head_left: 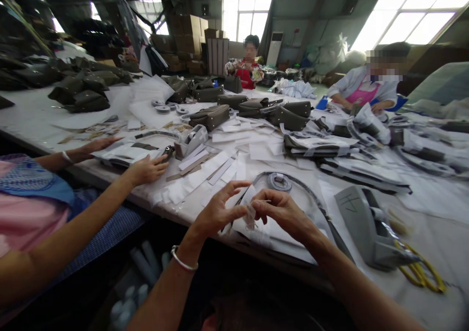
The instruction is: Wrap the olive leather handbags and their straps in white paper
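Over a handbag (273,231) wrapped in white sheeting at the table's front edge, my two hands meet at a small crumpled piece of clear plastic (250,218). My right hand (284,210) pinches it between thumb and fingertips. On its other side my left hand (222,208), wearing a bracelet, curves its fingers and thumb around the plastic and the bag's near corner. A wrapped dark strap (311,194) arches behind the bag, and a coil of wrapped strap (279,181) lies within that arch.
At right stand a grey tape dispenser (361,228) and yellow-handled scissors (421,270). A co-worker's hands (148,169) rest on another wrapped bag at left. Paper strips (205,165), a second dispenser (191,141) and several dark bags (210,117) lie beyond. Two people work across the table.
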Available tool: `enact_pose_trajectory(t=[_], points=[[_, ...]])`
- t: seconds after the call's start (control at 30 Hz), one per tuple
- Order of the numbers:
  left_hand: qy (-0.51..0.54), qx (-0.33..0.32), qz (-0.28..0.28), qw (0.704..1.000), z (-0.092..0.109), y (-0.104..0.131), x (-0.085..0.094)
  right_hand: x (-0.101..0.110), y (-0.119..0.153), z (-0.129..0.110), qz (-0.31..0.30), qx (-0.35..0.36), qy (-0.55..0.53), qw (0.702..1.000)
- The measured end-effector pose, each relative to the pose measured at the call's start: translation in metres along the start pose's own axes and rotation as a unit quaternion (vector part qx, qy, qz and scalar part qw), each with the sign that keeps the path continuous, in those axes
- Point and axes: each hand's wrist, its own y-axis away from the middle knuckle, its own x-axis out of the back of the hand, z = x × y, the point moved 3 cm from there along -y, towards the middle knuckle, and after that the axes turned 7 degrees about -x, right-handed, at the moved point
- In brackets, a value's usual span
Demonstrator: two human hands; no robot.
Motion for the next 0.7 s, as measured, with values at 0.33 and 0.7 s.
enact_pose_trajectory(t=[0.33, 0.7], points=[[0.056, 0.155, 0.008, 0.986, -0.019, 0.006, -0.016, 0.008, 0.008, 0.001, 0.018, -0.022, -0.085, 0.996], [0.018, 0.117, 0.021, 0.993, -0.032, 0.022, 0.013, 0.009, 0.017, -0.011, 0.01, -0.03, -0.225, 0.974]])
